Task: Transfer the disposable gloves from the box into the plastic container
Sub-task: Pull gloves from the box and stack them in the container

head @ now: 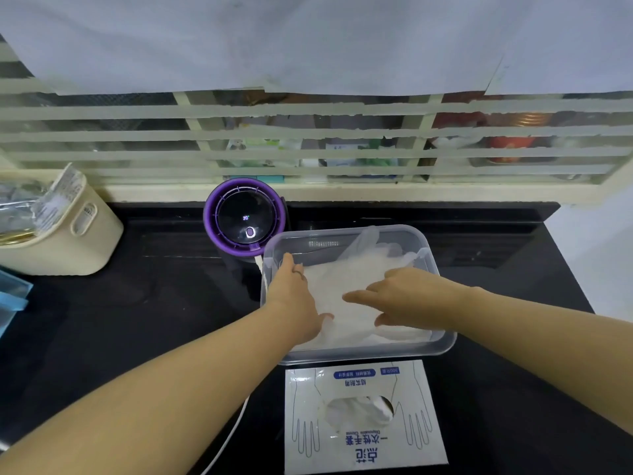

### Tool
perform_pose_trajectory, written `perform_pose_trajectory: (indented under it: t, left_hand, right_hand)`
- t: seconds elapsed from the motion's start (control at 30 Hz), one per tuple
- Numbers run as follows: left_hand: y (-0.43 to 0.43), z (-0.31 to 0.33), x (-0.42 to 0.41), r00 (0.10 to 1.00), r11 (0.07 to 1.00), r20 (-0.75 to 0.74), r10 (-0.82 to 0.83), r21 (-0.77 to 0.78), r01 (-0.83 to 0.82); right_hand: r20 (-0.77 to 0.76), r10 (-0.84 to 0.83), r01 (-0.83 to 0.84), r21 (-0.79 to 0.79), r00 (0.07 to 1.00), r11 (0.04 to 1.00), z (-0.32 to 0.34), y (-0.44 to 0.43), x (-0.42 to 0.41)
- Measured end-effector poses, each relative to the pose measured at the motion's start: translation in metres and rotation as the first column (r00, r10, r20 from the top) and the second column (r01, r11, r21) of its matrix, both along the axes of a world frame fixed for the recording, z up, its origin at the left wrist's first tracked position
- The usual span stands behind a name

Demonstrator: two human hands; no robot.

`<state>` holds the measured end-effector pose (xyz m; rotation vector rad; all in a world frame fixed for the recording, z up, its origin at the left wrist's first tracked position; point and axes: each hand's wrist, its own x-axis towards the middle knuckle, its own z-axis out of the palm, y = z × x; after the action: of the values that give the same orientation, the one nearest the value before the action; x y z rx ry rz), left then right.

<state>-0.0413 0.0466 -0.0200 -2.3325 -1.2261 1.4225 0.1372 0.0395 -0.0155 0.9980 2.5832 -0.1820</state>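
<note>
A clear plastic container [442, 347] stands on the black counter, filled with a pile of thin translucent disposable gloves [346, 279]. Both my hands are inside it. My left hand [298, 296] lies flat on the left side of the pile, fingers straight, pressing down. My right hand [400, 296] rests on the right side with fingers spread and slightly bent, touching the gloves. The white glove box [363, 440] with blue print lies just in front of the container, and more gloves [359, 411] show through its oval opening.
A purple and black round appliance [245, 217] stands behind the container's left corner, with its white cord [236, 426] running toward me. A cream basket [58, 228] holding wrapped items stands at the far left. A blue object [13, 296] lies at the left edge. A taped window runs along the back.
</note>
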Motion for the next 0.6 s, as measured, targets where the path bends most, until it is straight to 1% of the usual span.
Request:
perform_pose_trajectory:
  t: [0.07,0.13,0.23,0.33,0.43,0.5,0.6]
  left_hand:
    - [-0.002,0.0,0.002,1.0,1.0,0.0,0.004,-0.002,-0.004]
    - [-0.005,0.0,0.004,0.999,1.0,-0.039,-0.024,0.003,0.024]
    - [-0.006,-0.003,0.008,0.993,0.998,-0.108,-0.056,0.012,0.057]
    - [-0.004,-0.008,0.01,0.988,0.998,-0.141,-0.065,0.016,0.067]
    - [-0.002,-0.015,0.01,0.985,0.998,-0.16,-0.061,0.016,0.064]
    - [0.0,-0.019,0.01,0.984,0.998,-0.172,-0.054,0.018,0.058]
    - [0.0,-0.024,0.011,0.984,0.999,-0.177,-0.035,0.016,0.039]
  right_hand:
    - [0.061,-0.044,0.046,-0.034,0.997,0.998,-0.006,0.002,0.0]
    - [0.117,-0.152,0.161,-0.07,0.981,0.985,-0.012,0.005,0.0]
    - [0.183,-0.326,0.356,-0.167,0.928,0.92,-0.02,0.009,-0.006]
    - [0.277,-0.414,0.478,-0.228,0.867,0.848,-0.027,0.014,-0.014]
    - [0.319,-0.439,0.522,-0.254,0.84,0.815,-0.034,0.015,-0.02]
    - [0.35,-0.413,0.502,-0.22,0.841,0.836,-0.042,0.014,-0.022]
    - [0.416,-0.37,0.456,-0.127,0.831,0.881,-0.053,0.015,-0.024]
